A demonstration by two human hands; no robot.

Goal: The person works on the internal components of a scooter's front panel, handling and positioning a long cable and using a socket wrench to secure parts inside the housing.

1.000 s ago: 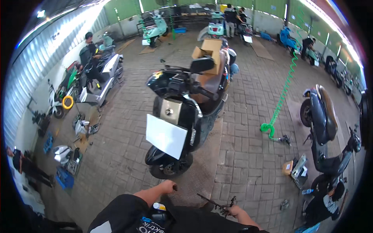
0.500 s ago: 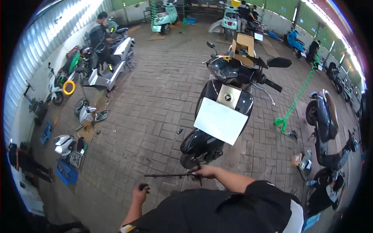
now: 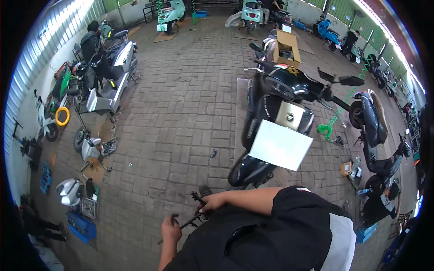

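In front of my body is a long, thin dark rod point(image 3: 191, 221) with small projections along it; its exact kind I cannot make out. My right hand point(image 3: 212, 202) is closed around it near its upper end, where a dark knobbed piece sticks out. Lower down, my left hand point(image 3: 171, 228) lies over the rod with curled fingers, and the rod shows on both sides of that hand. The fingertips of the left hand look dark. Just beyond my right arm stands a black motor scooter point(image 3: 253, 169) with a white sheet point(image 3: 281, 145) lying on it.
An open cardboard box point(image 3: 287, 47) rests on the scooter. A dark scooter point(image 3: 374, 117) and a coiled green hose point(image 3: 326, 129) are to the right. On the left lie a blue crate point(image 3: 82, 227), white body parts point(image 3: 69, 192) and a partly stripped scooter point(image 3: 106, 101). People work around.
My left hand has come to the rod, which has swung from level to slanting. My right hand has moved left with it. The view has shifted, putting the scooter further right.
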